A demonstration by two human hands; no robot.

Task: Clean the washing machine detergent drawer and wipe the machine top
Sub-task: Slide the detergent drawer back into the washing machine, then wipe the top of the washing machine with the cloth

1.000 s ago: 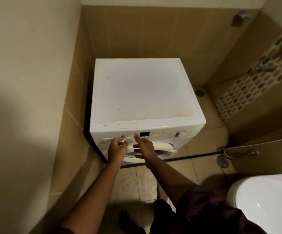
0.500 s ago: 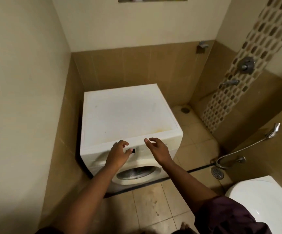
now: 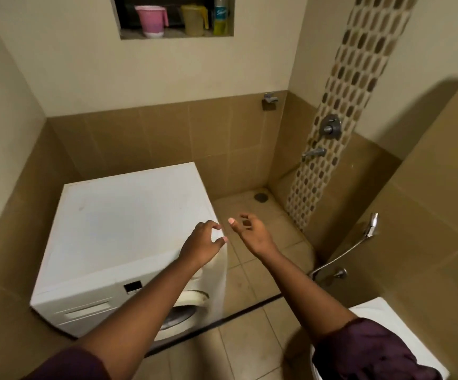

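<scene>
A white front-loading washing machine (image 3: pixel 118 229) stands in the left corner of a tiled bathroom. Its flat top carries faint marks. The detergent drawer (image 3: pixel 85 311) sits closed at the upper left of the front panel. My left hand (image 3: pixel 203 242) hovers over the machine's front right corner, fingers loosely curled and holding nothing. My right hand (image 3: pixel 252 234) floats in the air just right of the machine, fingers relaxed and empty. Neither hand touches the machine.
A wall niche (image 3: pixel 177 37) high up holds a pink jug (image 3: pixel 151 19), a yellow jug (image 3: pixel 193 20) and a bottle (image 3: pixel 220 16). A shower tap (image 3: pixel 330 127), a floor drain (image 3: pixel 261 196) and a hand sprayer (image 3: pixel 370 224) are on the right. A white toilet (image 3: pixel 373 311) stands at the lower right.
Both hands have left the machine's front panel, risen and moved right. The view has tilted up, and the niche with jugs now shows.
</scene>
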